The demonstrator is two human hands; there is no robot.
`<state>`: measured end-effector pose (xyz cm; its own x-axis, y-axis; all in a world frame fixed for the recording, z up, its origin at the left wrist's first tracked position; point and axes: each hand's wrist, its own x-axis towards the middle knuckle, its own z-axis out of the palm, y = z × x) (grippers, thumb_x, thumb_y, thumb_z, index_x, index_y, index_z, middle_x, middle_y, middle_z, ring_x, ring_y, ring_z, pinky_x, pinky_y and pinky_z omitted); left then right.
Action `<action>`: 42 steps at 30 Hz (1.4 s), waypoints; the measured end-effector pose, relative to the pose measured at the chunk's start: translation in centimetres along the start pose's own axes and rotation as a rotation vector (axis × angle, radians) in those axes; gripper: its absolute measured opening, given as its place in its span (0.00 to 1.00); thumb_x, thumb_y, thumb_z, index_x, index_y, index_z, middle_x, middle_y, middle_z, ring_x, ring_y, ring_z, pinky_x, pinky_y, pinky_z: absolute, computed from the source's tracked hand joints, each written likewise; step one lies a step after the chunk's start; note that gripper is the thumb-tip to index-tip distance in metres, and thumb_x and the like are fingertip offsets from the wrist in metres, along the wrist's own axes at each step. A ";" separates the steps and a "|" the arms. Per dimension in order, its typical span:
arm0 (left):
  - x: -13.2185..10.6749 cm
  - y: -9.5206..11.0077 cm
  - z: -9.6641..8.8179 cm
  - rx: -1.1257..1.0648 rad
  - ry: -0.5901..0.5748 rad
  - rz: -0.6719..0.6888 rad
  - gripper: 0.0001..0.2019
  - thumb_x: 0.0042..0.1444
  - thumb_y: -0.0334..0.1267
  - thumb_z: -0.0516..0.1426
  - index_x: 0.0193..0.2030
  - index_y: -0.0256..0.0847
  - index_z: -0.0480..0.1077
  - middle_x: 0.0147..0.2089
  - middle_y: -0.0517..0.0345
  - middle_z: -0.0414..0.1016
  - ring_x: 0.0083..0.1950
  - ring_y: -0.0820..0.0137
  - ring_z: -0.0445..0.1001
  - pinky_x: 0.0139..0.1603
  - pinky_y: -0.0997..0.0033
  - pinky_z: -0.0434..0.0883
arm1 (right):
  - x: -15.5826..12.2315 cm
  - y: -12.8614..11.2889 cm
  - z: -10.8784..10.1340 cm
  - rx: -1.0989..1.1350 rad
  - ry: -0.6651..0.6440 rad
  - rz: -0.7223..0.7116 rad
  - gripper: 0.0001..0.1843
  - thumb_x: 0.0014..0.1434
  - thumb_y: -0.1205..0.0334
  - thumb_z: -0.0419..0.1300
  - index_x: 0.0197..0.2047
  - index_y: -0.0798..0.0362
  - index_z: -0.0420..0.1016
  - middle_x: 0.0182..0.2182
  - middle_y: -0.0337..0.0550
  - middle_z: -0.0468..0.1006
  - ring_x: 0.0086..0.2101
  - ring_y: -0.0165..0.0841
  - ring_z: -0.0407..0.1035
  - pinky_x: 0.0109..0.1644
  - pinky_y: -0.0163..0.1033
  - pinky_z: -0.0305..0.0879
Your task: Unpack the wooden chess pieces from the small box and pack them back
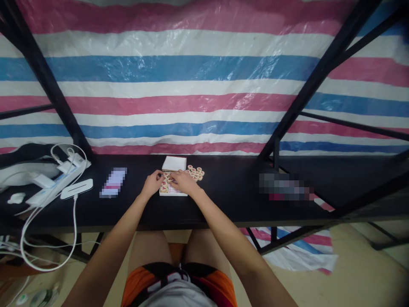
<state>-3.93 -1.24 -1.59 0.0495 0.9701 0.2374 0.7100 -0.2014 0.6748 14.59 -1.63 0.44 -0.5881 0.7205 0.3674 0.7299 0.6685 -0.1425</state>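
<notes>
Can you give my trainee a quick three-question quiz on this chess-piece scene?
1. True or false: both hands rest over the small box of round game pieces.
2. Where does the loose pile of pieces lie: A) right of the white lid, B) beside the power strip, C) on the floor?
3. Fill in: the table top is ____ in colour.

Key: 1 true: the left hand and right hand meet there. 2 A. 3 black.
</notes>
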 end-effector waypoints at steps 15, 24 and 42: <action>-0.2 0.3 -0.1 -0.015 0.010 0.018 0.12 0.55 0.42 0.51 0.40 0.41 0.71 0.21 0.64 0.67 0.26 0.71 0.68 0.29 0.74 0.58 | -7.6 5.3 0.4 0.261 0.234 0.490 0.05 0.49 0.60 0.57 0.31 0.50 0.66 0.32 0.40 0.71 0.34 0.35 0.65 0.39 0.40 0.61; -0.2 0.3 -0.2 -0.001 0.002 0.018 0.12 0.56 0.43 0.51 0.41 0.41 0.71 0.21 0.64 0.67 0.26 0.71 0.67 0.29 0.74 0.58 | -7.5 6.3 1.5 0.259 0.259 0.451 0.07 0.55 0.56 0.57 0.34 0.50 0.70 0.38 0.42 0.72 0.35 0.34 0.66 0.39 0.39 0.63; -0.2 0.1 -0.1 0.003 0.006 0.013 0.11 0.55 0.43 0.51 0.40 0.42 0.71 0.22 0.64 0.68 0.27 0.71 0.67 0.29 0.74 0.59 | -7.3 5.7 1.2 0.224 0.282 0.444 0.10 0.59 0.55 0.55 0.35 0.50 0.73 0.37 0.44 0.74 0.34 0.33 0.68 0.38 0.38 0.64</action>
<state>-3.91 -1.42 -1.53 0.0549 0.9666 0.2504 0.7116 -0.2138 0.6693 22.60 -2.87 -4.19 -0.1040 0.8845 0.4548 0.7760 0.3582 -0.5192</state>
